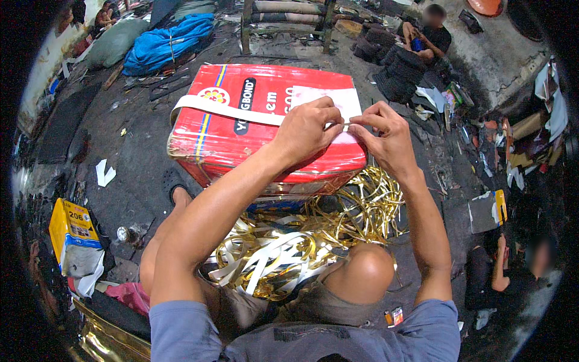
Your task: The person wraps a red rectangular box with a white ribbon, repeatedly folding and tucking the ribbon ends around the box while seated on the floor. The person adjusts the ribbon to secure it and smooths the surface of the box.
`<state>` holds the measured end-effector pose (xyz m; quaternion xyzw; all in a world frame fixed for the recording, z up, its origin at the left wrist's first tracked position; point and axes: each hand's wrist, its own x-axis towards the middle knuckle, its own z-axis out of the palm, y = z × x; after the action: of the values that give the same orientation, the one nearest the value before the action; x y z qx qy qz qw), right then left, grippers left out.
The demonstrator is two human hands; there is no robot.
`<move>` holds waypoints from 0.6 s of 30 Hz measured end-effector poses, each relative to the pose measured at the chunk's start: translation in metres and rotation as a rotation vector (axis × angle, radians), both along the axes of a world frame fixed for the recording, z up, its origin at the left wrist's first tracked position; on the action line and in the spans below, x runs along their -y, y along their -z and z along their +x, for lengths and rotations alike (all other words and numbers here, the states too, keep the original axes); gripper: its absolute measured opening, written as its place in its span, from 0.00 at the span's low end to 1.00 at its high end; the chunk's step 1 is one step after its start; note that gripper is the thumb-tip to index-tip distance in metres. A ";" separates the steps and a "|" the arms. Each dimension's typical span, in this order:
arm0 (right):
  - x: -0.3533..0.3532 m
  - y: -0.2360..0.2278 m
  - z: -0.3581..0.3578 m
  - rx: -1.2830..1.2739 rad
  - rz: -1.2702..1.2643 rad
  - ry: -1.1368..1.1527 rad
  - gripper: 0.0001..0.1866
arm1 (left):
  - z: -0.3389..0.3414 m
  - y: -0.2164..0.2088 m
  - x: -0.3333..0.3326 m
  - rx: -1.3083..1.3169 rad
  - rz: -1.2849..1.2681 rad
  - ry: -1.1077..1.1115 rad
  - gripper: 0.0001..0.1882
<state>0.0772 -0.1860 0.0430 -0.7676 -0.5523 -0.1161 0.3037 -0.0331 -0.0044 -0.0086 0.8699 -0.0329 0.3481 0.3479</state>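
In front of me stands a red cardboard box point(271, 161) with a worn taped edge, and a pale sheet of paper point(315, 95) lies on its top at the right. A flat white strip point(238, 111) loops up at the box's left edge and runs across the top to my hands. My left hand point(309, 128) is closed on the strip, thumb against fingers. Close beside it, my right hand point(386, 134) pinches the strip's end, with a short piece showing between the two hands. Gold and white strips point(277, 250) lie tangled between my legs and against the box.
A blue tarp bundle point(169, 43) lies at the far left, near a metal-legged rack point(288, 18). Dark stacked pieces point(398, 72) stand by a seated person point(435, 41) at the far right. Another person point(491, 271) is near right. A yellow package point(75, 232) lies at left.
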 end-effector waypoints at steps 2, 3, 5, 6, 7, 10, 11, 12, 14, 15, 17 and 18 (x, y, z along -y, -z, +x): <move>0.002 0.002 0.002 0.030 -0.013 -0.021 0.10 | 0.000 0.001 0.000 0.013 0.023 0.005 0.09; 0.003 0.001 0.004 0.051 -0.031 -0.030 0.11 | 0.000 0.002 -0.001 0.018 0.033 0.007 0.09; 0.002 -0.001 0.006 0.042 -0.070 -0.053 0.11 | 0.002 0.000 -0.004 -0.009 -0.025 0.016 0.10; 0.002 -0.004 0.007 0.013 -0.091 -0.067 0.11 | 0.002 -0.001 -0.005 -0.019 -0.054 0.020 0.10; 0.002 -0.006 0.008 -0.017 -0.113 -0.081 0.12 | 0.002 0.000 -0.003 -0.045 -0.109 0.042 0.10; 0.000 -0.012 0.018 -0.071 -0.125 -0.053 0.12 | 0.004 0.000 -0.007 -0.060 -0.191 0.059 0.09; 0.001 -0.009 0.022 -0.114 -0.122 -0.041 0.12 | 0.002 -0.006 -0.005 -0.062 -0.146 0.049 0.09; 0.002 -0.005 0.023 -0.141 -0.082 -0.029 0.13 | 0.002 -0.006 -0.003 -0.053 -0.154 0.061 0.09; 0.004 -0.002 0.020 -0.185 -0.055 0.002 0.12 | 0.003 -0.005 -0.004 -0.043 -0.171 0.056 0.09; 0.002 -0.001 0.017 -0.212 -0.040 0.023 0.12 | 0.004 -0.003 -0.004 -0.042 -0.180 0.041 0.09; -0.002 0.005 0.016 -0.253 0.007 0.024 0.10 | 0.005 0.000 -0.004 -0.051 -0.222 0.019 0.08; -0.003 0.008 0.015 -0.276 0.030 0.028 0.09 | 0.006 0.001 -0.005 -0.061 -0.255 0.013 0.08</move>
<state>0.0923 -0.1829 0.0347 -0.7793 -0.4926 -0.0220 0.3868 -0.0273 0.0005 -0.0094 0.8285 0.0169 0.3206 0.4588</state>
